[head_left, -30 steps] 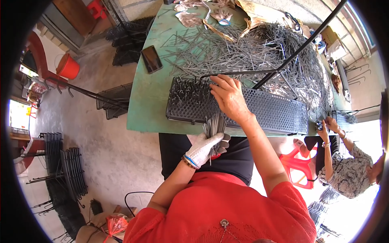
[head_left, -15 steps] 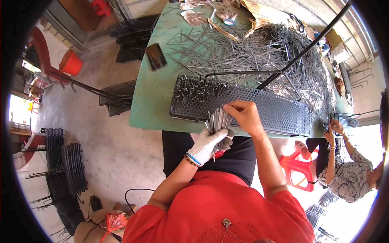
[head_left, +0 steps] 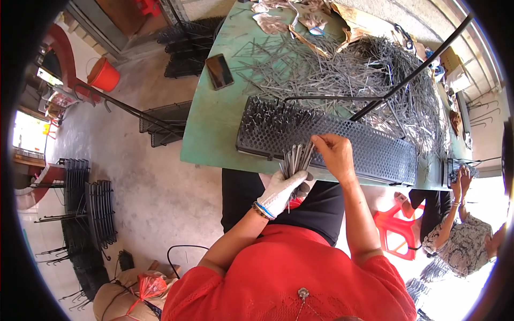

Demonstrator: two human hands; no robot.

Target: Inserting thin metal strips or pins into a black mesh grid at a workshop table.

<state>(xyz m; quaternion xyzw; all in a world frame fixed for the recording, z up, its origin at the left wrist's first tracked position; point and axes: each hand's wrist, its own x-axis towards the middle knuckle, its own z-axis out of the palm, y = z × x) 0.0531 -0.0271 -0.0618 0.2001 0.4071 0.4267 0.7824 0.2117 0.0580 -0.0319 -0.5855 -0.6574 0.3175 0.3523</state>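
Note:
My left hand (head_left: 278,193), in a white work glove, is closed round a bundle of thin grey metal-looking strips (head_left: 295,159). The bundle stands nearly upright and fans out at the top, just off the table's near edge. With bare fingertips my right hand (head_left: 337,158) pinches a strip at the bundle's upper right. Beyond both hands lies a long black perforated panel (head_left: 375,148) with a raised edge. Many short dark ends (head_left: 270,115) stick up from the holes in its left part; the holes to the right show bare.
Loose strips (head_left: 332,69) lie heaped over the green table (head_left: 206,131), beside a phone (head_left: 219,71). A black rod (head_left: 412,67) slants above the panel. At right, a co-worker's hands (head_left: 460,179) work near a red stool (head_left: 393,230). Black racks (head_left: 99,214) and a red bucket (head_left: 103,75) stand left.
The view has shifted, so the table and panel appear farther right. My right hand still pinches at the bundle's top, whose strips spread more. The co-worker's hands have moved up and together.

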